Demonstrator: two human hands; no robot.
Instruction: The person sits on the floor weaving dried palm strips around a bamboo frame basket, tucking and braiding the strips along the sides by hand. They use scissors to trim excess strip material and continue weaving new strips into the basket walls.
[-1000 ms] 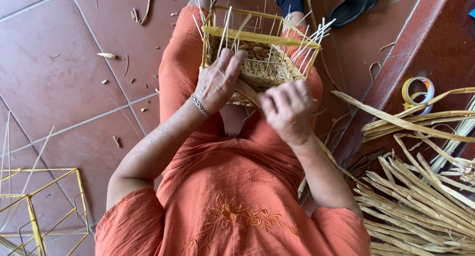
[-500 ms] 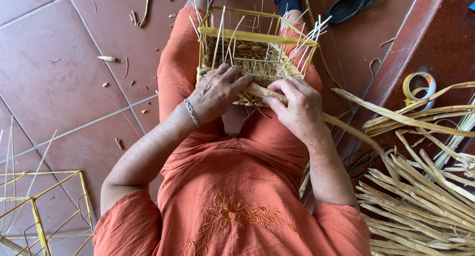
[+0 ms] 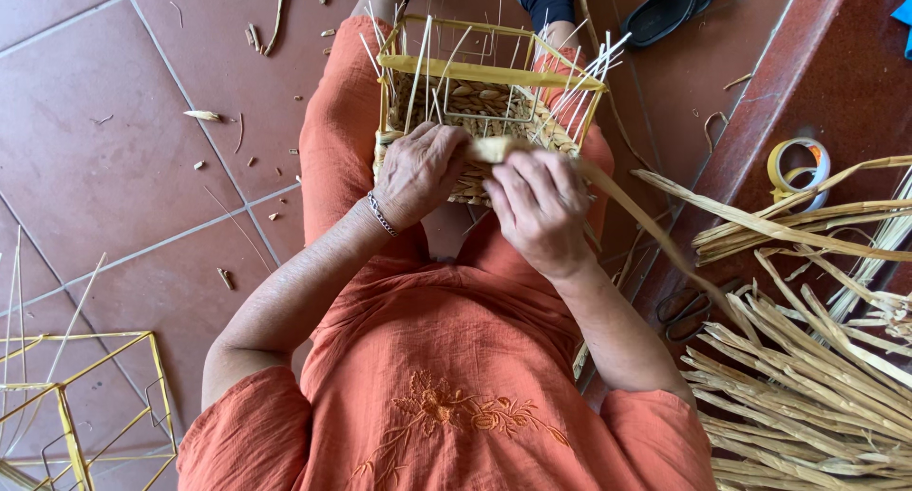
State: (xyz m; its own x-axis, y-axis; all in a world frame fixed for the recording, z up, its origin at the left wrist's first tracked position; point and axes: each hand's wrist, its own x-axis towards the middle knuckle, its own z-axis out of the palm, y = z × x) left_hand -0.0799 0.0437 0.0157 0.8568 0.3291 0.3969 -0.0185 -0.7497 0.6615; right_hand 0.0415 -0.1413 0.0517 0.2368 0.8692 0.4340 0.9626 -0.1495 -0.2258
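Head view, looking straight down: I have a half-woven basket (image 3: 484,102) on my lap, its yellow wire frame sticking up with loose thin spokes above the woven part. Both hands are together at the near wall of it. My left hand (image 3: 418,173) is curled over the rim of the weave, fingers pressed against the woven rows; my right hand (image 3: 541,211) is closed on a flat pale fibre strip (image 3: 608,192), which runs from between my hands away to my right, down toward the pile of dried strips (image 3: 807,396) on the floor.

I judge I am in the middle of working one row: the strip is being bent and tucked at the near side, with the weave reaching only part way up the frame. The next move, as I see it, calls for a firm pull to seat the strip snug against the row beneath, while the left hand holds the weave from slipping, and care not to crease or split the strip.

Beside the pile lie a roll of tape (image 3: 796,168) and scissors (image 3: 686,311); an empty yellow wire frame (image 3: 66,406) stands on the tiled floor (image 3: 114,168) to my left.
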